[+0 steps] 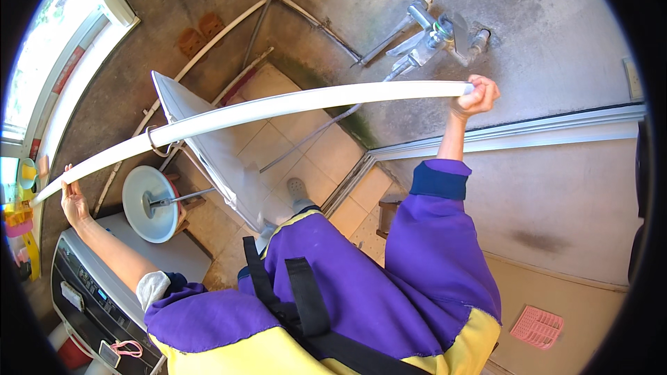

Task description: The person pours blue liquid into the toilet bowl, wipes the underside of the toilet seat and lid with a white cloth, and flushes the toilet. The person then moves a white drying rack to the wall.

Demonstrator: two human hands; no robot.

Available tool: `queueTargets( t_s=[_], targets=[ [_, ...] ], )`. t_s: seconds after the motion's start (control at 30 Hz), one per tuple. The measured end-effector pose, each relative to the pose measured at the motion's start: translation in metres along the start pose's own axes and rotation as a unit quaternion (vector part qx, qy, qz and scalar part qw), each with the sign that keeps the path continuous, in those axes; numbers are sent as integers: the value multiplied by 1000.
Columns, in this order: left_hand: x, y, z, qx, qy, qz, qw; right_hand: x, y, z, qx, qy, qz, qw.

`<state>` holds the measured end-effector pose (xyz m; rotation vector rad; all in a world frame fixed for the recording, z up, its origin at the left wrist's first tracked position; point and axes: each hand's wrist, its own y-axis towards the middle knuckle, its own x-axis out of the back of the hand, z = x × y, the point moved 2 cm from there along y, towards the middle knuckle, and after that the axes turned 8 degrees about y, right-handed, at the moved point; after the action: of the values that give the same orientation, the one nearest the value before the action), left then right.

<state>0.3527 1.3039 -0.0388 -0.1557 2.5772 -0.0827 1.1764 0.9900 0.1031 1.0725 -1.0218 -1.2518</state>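
A long white strip, curved in this lens, spans the view in front of me; its material cannot be told. My right hand grips its right end near the wall taps, fingers closed round it. At the far left my left hand supports the strip from below near its other end, with the fingers partly hidden behind it. Under the strip's left half stands a pale grey flat board or cover, tilted on edge. A brown hook-like ring shows at the strip's lower edge there.
A washing machine stands at lower left, near a light blue basin with a metal rod over it. Taps with a hose project from the wall. A metal track crosses the tiled floor. A window ledge runs along the left.
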Motion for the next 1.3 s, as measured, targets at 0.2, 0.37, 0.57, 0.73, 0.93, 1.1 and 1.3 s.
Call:
queueTargets(
  t_s=[0.2, 0.37, 0.57, 0.73, 0.93, 1.1, 1.3],
  targets=[
    [7, 10, -17, -41, 16, 7, 999, -4, 55, 21, 39, -22, 71, 996],
    [-1, 37, -26, -82, 13, 92, 992, -47, 105, 15, -38, -27, 243, 969],
    [0, 83, -10, -95, 71, 2, 993, -130, 114, -23, -117, -55, 506, 853],
    [3, 98, 7, -51, 21, 22, 998, -174, 94, -58, -156, -55, 645, 746],
    [13, 88, 19, 13, -76, 70, 995, -179, 80, -68, -202, -106, 716, 660],
    [10, 77, 21, 38, -97, 79, 991, -173, 98, -43, -114, -149, 726, 662],
    [-50, 45, 25, 24, -14, 55, 998, -119, 122, -31, -43, -214, 590, 777]
  ],
)
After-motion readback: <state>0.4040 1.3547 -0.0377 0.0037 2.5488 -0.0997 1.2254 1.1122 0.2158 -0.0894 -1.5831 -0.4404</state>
